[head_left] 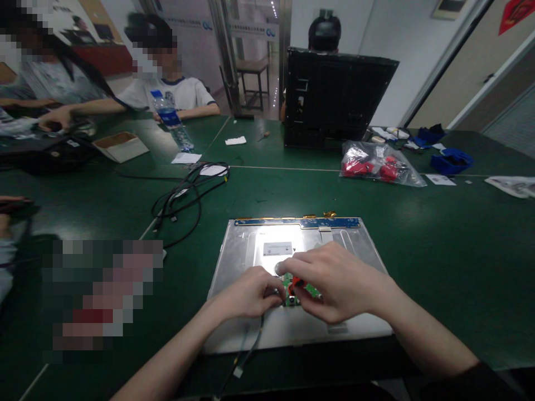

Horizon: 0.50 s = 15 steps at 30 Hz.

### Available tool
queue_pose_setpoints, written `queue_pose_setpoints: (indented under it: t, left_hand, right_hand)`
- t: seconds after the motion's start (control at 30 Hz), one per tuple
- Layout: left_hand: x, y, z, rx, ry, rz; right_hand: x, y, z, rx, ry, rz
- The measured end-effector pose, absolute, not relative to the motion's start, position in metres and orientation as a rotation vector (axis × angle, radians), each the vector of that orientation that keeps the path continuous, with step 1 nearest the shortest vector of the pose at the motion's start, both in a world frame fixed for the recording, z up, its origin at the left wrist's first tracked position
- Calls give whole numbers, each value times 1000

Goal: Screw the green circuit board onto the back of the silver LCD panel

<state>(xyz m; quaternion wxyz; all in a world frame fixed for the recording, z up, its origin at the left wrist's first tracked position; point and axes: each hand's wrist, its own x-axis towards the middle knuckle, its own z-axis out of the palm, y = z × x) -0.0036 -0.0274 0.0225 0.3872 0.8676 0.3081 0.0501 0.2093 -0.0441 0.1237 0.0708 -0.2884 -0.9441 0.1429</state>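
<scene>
Head view. The metal-backed panel [238,253] lies flat on the green surface [434,245], in front of the wearer. A narrow blue circuit strip [330,223] runs along its far edge, and a pale label [278,248] is fixed to its back. A green circuit board [311,289] sits near the middle of the panel, partly covered by both hands. The left hand [257,289] is at the board's left edge with fingers curled inward; whether it grasps anything there cannot be told. A thin cable [259,331] extends from beneath it, over the panel's near edge, with a white connector [238,372] alongside. The right hand [334,281] is over the board, its thumb and fingers closed about a red-orange item [297,282], mostly hidden; its index finger points toward the left hand. Beyond the panel, to the left, lie coiled black cables [196,186] and a bottle with a blue cap [173,122]; to the right, a clear bag with red contents [380,164] lies just in front of a large black screen housing [338,97], which stands upright. Two persons sit at the far left.
</scene>
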Motion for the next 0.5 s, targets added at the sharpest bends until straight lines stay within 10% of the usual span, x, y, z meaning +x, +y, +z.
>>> queue_pose_setpoints:
  t: [0.5]
  left_hand:
    - [-4,-27,24,2230,771,117]
  right_hand:
    - [210,-45,125,-863,-2843,432]
